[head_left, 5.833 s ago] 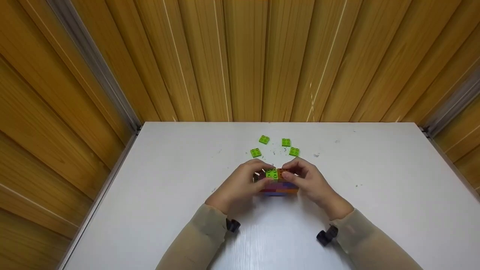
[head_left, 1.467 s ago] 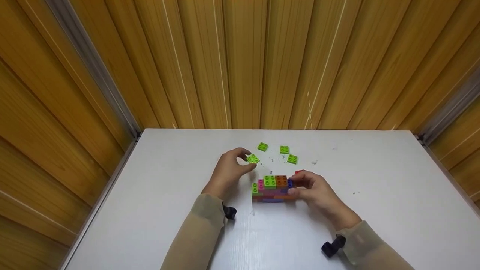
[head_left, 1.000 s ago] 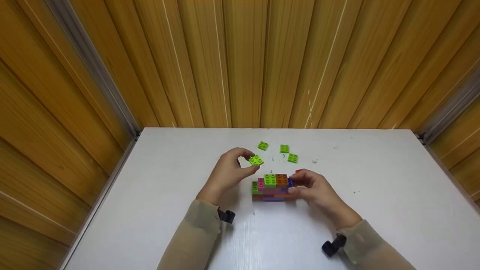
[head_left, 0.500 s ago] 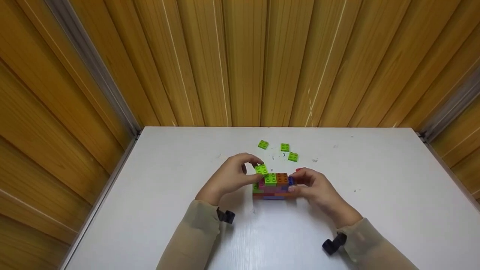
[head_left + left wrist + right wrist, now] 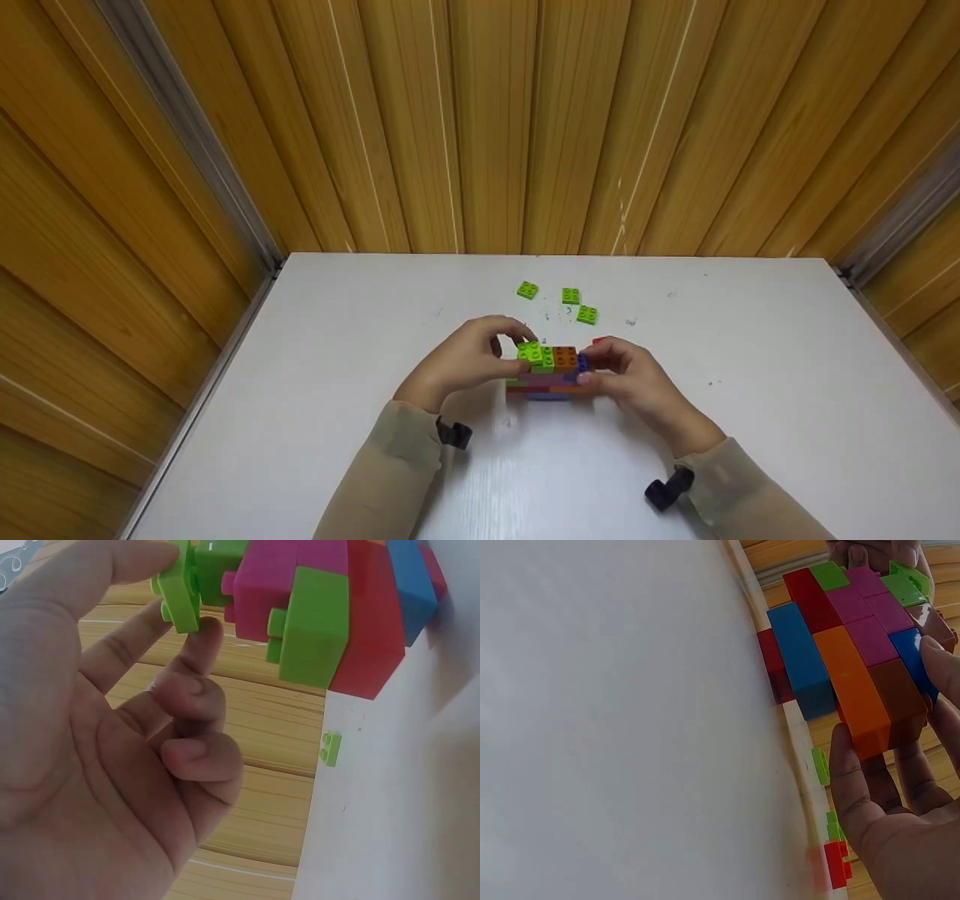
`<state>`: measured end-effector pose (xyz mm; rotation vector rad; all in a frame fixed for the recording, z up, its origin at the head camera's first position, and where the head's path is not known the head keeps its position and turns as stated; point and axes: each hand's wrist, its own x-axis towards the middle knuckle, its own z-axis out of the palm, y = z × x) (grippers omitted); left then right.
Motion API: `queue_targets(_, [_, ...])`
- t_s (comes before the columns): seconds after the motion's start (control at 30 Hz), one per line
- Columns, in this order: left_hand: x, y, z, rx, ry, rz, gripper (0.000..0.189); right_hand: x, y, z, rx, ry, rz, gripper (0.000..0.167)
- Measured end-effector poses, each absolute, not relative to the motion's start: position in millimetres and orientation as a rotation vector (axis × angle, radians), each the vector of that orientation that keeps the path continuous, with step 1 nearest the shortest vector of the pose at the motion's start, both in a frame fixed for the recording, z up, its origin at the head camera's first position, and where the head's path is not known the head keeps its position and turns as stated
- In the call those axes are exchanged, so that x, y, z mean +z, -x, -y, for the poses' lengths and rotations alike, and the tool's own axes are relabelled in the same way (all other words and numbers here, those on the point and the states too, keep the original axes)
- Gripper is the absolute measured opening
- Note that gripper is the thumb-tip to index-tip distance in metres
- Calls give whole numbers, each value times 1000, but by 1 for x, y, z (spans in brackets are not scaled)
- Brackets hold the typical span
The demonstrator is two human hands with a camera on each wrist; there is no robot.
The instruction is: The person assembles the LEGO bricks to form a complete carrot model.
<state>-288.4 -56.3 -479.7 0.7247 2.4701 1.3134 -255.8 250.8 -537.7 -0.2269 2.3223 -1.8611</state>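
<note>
With left hand (image 5: 469, 361), pinches a thin lime-green square plastic brick (image 5: 529, 351) at the upper left of a stepped, multicoloured plastic-brick wall (image 5: 541, 380); with right hand (image 5: 636, 381), grips the wall's right end, thumb against a glossy blue plastic brick (image 5: 907, 652).

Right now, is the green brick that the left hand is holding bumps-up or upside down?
Bumps-up. The head view shows round bumps on top of the light green brick, pinched by the left hand over the stack.
</note>
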Motion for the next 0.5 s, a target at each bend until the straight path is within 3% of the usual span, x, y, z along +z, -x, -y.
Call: queue_targets(0.5, [-478,284,43,1324,-584,-2512,17,-536,256,-251,-1857,230,-2312,44])
